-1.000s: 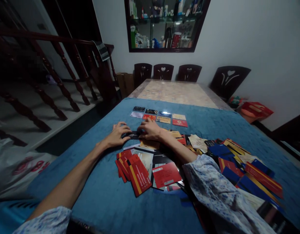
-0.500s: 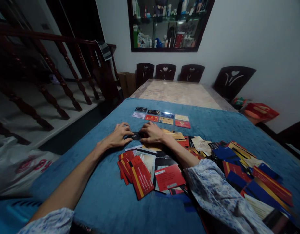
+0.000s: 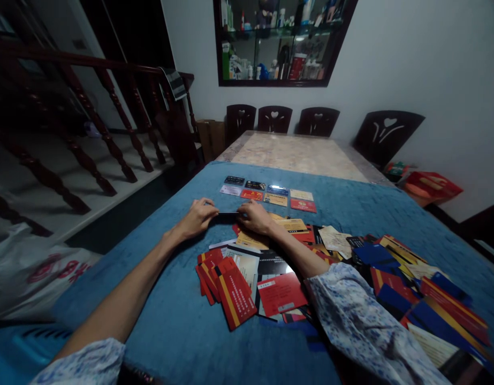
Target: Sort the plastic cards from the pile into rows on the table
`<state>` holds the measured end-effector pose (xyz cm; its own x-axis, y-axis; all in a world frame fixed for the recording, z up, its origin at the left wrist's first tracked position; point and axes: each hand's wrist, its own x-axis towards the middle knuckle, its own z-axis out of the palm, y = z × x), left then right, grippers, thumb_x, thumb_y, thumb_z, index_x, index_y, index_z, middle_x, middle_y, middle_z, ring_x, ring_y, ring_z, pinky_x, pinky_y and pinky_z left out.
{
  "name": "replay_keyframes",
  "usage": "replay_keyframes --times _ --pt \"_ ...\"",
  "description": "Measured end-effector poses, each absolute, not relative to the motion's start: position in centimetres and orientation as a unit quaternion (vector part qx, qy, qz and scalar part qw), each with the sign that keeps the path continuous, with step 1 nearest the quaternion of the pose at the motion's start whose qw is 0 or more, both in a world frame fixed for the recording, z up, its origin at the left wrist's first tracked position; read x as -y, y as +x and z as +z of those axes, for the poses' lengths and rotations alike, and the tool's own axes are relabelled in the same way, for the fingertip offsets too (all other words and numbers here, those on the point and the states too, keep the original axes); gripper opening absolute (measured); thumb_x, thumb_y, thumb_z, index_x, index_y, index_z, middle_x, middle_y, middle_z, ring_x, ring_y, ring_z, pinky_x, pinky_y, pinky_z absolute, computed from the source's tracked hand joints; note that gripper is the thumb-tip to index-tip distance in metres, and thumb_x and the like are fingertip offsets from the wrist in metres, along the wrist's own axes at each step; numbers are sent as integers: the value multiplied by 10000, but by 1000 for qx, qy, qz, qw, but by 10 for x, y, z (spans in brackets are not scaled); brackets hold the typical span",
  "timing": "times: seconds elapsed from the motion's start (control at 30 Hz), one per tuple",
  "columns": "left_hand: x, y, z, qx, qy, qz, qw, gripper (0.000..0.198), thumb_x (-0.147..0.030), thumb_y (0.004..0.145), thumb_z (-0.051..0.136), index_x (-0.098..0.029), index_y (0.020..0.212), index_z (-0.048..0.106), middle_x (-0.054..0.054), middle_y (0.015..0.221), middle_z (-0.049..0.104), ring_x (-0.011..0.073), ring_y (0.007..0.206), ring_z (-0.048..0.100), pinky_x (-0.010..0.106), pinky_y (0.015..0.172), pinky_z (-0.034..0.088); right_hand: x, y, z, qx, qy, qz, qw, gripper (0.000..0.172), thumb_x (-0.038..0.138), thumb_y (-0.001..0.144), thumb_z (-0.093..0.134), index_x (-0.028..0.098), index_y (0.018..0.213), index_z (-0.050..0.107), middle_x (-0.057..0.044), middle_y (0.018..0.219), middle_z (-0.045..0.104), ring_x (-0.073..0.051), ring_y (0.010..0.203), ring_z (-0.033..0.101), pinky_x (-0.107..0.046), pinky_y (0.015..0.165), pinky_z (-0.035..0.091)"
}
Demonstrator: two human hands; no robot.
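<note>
Between my two hands a thin black card [image 3: 228,214] is seen nearly edge-on. My left hand [image 3: 198,216] pinches its left end and my right hand [image 3: 255,216] pinches its right end. Just beyond them, two short rows of cards lie on the blue cloth, among them a red card [image 3: 303,205] and a yellow card [image 3: 275,199]. Nearer to me, several red cards with a gold stripe [image 3: 235,297] fan out over pale ones. A red card with a white strip [image 3: 282,294] lies beside them, and yellow cards [image 3: 252,240] sit under my right forearm.
A large loose heap of cards, blue cards [image 3: 375,255] among them, spreads across the right side. The blue cloth [image 3: 170,321] covers the near part of the table. A white plastic bag [image 3: 33,272] stands at the left, and dark chairs [image 3: 317,121] line the far end.
The black card, lying flat on the cloth before, is now lifted and tipped edge-on between both hands. The rows and heaps of cards lie as before; the view has shifted slightly.
</note>
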<state>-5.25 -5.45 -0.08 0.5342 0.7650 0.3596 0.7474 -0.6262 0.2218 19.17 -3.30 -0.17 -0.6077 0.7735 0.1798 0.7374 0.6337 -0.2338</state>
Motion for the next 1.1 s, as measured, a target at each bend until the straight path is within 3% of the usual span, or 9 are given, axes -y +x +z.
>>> replay_keyframes --times 0.13,0.33,0.47,0.73,0.93,1.1 --pt "51 -53 -5 -437 873 216 7 287 -142 907 463 -175 1041 715 97 1006 728 273 1119 569 457 951 388 34 190 -2 889 -432 59 137 173 215 923 545 178 891 711 -85 971 722 -231 946 555 -302 778 373" --pt "50 -51 -8 -460 855 237 10 288 -164 895 488 -178 1045 734 100 1028 712 267 1099 582 445 964 414 32 190 -4 886 -429 69 162 162 214 902 534 180 839 679 -81 888 704 -216 867 550 -296 751 365" --pt "50 -49 -10 -480 831 278 41 262 -199 893 512 -182 1004 749 88 1028 699 243 1061 599 417 953 449 29 192 -10 870 -428 94 227 109 230 872 551 193 840 649 -57 824 669 -212 856 541 -287 735 374" --pt "50 -42 -16 -491 804 326 82 197 -213 840 571 -197 899 759 63 915 715 244 1025 554 443 960 458 24 190 -18 838 -375 163 361 114 233 876 552 184 950 623 -61 937 661 -186 899 590 -289 827 433" --pt "49 -38 -23 -504 776 361 113 181 -223 802 602 -188 861 769 45 826 656 216 961 570 383 901 500 28 189 -14 845 -361 155 364 157 242 904 535 184 989 653 -66 972 692 -192 936 596 -302 858 437" --pt "47 -35 -32 -514 753 385 146 187 -259 783 654 -192 892 790 32 858 619 183 906 608 328 870 519 30 189 -14 863 -376 151 301 175 216 860 567 170 983 684 -58 922 702 -202 897 582 -284 789 420"
